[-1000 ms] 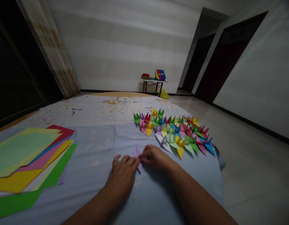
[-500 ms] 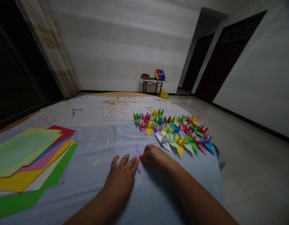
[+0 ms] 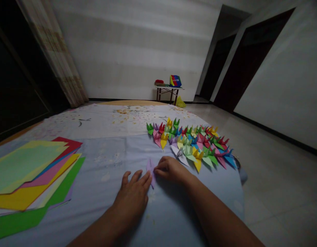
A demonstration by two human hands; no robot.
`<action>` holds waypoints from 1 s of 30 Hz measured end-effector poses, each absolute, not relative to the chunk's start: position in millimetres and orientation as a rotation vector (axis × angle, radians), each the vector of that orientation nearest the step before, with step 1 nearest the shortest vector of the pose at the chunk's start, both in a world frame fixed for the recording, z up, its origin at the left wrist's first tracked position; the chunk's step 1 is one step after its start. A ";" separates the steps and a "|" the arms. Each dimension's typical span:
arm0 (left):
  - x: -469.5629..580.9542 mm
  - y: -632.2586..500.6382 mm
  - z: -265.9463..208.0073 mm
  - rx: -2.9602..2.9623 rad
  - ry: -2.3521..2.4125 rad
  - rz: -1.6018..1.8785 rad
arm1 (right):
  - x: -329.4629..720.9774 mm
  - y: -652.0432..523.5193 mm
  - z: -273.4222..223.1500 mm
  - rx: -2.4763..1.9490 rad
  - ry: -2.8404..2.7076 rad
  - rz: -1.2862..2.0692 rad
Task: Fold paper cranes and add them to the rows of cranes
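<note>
A narrow folded piece of purple origami paper (image 3: 149,165) lies on the pale blue tablecloth between my hands. My left hand (image 3: 134,190) rests on the cloth with its fingers spread, the index fingertip pressing on the paper's left side. My right hand (image 3: 171,169) pinches at the paper's right edge, thumb and index finger together and the other fingers curled in. How much paper is between those fingertips is hidden. Rows of folded paper cranes (image 3: 198,156) in many colours stand to the right, just beyond my right hand.
Coloured paper sheets (image 3: 32,168) lie overlapped on the left side of the table. The flowered tablecloth (image 3: 102,120) covers the far part. Against the back wall stands a small table (image 3: 171,88) holding a multicoloured box (image 3: 175,81). Tiled floor (image 3: 266,192) lies to the right.
My right hand has shifted very slightly at the purple paper's right edge. My left hand stays pressed on the paper. The cranes and sheets are unchanged.
</note>
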State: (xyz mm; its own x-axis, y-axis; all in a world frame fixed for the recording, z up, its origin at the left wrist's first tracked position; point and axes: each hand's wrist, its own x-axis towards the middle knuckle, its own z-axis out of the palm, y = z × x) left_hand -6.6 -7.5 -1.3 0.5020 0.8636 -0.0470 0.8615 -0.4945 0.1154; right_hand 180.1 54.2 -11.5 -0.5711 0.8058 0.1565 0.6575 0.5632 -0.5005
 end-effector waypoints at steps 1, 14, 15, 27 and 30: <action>-6.5 -7.6 -1.2 2.610 1.506 0.024 | 179.9 53.8 -11.6 -1.198 -2.432 0.557; -13.3 7.6 -10.6 2.432 1.489 0.560 | 176.3 52.9 -11.3 -1.325 -2.288 0.518; -14.4 10.3 -12.0 2.388 1.510 0.626 | 176.2 53.3 -11.2 -1.349 -2.255 0.509; -15.0 17.9 -11.6 2.255 1.658 0.679 | 173.9 54.8 -11.6 -1.513 -2.226 0.506; -13.0 17.2 -11.4 2.256 1.671 0.666 | 173.1 53.7 -12.9 -1.522 -2.232 0.520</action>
